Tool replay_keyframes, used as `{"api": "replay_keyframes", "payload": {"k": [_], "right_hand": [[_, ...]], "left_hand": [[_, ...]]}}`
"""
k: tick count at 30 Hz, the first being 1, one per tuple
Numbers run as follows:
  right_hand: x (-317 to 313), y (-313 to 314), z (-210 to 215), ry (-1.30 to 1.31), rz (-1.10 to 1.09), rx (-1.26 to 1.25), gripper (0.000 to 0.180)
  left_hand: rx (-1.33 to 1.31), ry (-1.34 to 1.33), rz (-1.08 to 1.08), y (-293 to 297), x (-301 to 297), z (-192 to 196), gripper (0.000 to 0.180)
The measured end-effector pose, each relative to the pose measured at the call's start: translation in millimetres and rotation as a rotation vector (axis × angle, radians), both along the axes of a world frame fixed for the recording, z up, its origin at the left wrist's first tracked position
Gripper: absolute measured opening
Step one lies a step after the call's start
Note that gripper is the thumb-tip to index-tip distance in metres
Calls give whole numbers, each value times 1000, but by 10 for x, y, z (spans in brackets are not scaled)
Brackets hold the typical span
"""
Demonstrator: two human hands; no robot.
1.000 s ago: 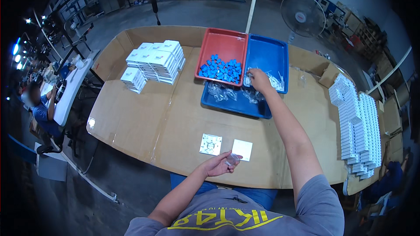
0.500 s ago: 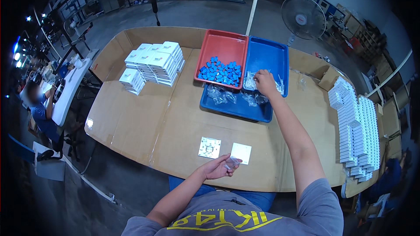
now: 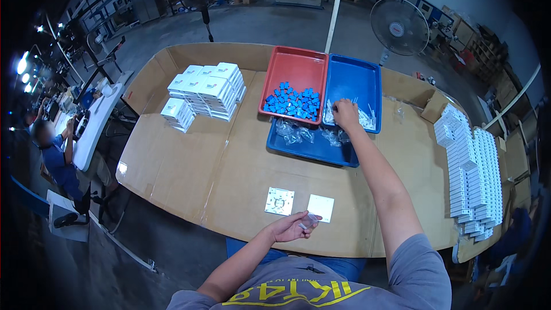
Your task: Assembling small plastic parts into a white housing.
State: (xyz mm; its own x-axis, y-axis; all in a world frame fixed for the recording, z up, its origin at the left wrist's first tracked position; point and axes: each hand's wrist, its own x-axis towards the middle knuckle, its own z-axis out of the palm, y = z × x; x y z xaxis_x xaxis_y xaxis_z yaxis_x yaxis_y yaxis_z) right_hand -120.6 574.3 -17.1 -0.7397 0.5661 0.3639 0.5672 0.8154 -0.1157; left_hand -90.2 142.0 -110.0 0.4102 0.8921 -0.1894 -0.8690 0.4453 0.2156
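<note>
My left hand (image 3: 287, 229) is closed on a small clear plastic bag (image 3: 310, 221), palm turned up, above the near edge of the table. A short white piece shows at the bag's lower end by the fingers. Just beyond lie two square white plates: one with its moulded inner side up (image 3: 279, 201), the other plain (image 3: 321, 208). My right hand (image 3: 346, 115) reaches into the blue tray (image 3: 354, 72), its bent fingers down among loose white thin pieces (image 3: 367, 118). What the fingertips pinch, if anything, is hidden.
Beside the blue tray stands a red tray (image 3: 295, 63) with many blue parts (image 3: 293, 101). A lower blue tray (image 3: 313, 154) holds clear bags (image 3: 294, 131). White boxes are stacked at left (image 3: 205, 89) and right (image 3: 476, 172). A cardboard rim borders the table; a person (image 3: 60, 158) sits far left.
The whole view has shifted slightly, with the table lower in the picture. My right hand stays in the blue tray. A white piece now shows by the bag in my left hand.
</note>
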Motion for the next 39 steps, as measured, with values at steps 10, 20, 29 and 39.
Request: {"api": "replay_keyframes", "payload": {"k": [10,20,29,39], "right_hand": [[33,82,-55,19,12,72,9],[33,-305,622,795,165,-705,11],[609,-1034,890,1096,199,-1398,18],[1690,-2555,-271,787,-216,-1376,15]], "left_hand": [[-14,8,-3,17,-27,38,57],[-31,13,9,11,-8,60,56],[26,25,37,-39,58,-68,54],[-34,-12,109,53,-45,91,57]]}}
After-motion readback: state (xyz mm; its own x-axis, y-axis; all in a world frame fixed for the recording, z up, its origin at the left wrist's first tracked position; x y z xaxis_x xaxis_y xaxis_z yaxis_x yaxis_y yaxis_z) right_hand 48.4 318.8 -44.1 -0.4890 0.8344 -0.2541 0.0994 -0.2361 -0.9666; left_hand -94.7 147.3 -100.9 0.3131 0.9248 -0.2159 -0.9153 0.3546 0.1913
